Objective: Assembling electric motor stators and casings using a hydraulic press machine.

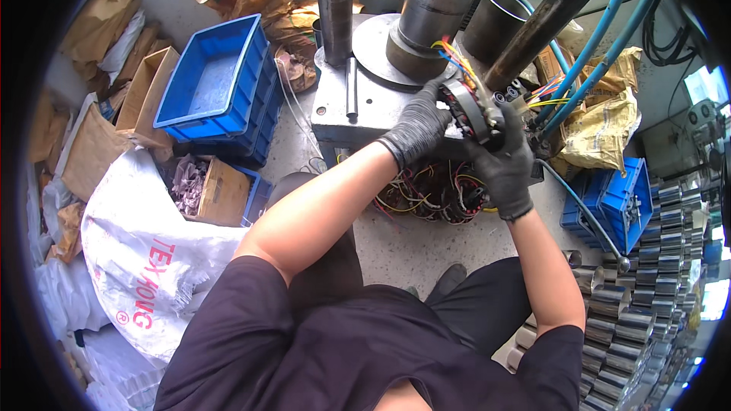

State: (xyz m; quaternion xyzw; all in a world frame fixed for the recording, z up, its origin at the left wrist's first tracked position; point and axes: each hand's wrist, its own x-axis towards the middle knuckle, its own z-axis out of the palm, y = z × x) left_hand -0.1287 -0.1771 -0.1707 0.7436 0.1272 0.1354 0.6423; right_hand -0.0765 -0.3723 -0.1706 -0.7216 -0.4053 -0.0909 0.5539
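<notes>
Two-handed grip on this one: the left hand (420, 123) has its fingers closed on the near-left side of a wired ring (466, 110), and the right hand (504, 171) is wrapped around the other side, so it's pinched between the two. Dark gloves on both, btw. Right fingertips are kinda blurry, so I can't tell exactly where each one sits.

The ring is tilted up on its edge, over the front right part of a metal table (343, 99). A bunch of wires (457, 57) pokes up from it, red, yellow and blue mostly, and they overlap the base of a big steel cylinder (434, 7) in this view. That cylinder stands on a round plate (369, 46) on the table, with a wider dark tube (495, 23) just to its right. A skinny rod (352, 87) is near the table's front left, close to a thick upright post (333, 7).

Below the hands, down by the table's front, there's a messy pile of wired parts (442, 190). Off to the left you've got a blue bin (213, 80) sitting on another one, plus a white sack (152, 243) nearer the person. Over on the right, another blue bin (609, 205) and rows of shiny metal sleeves (632, 320).
</notes>
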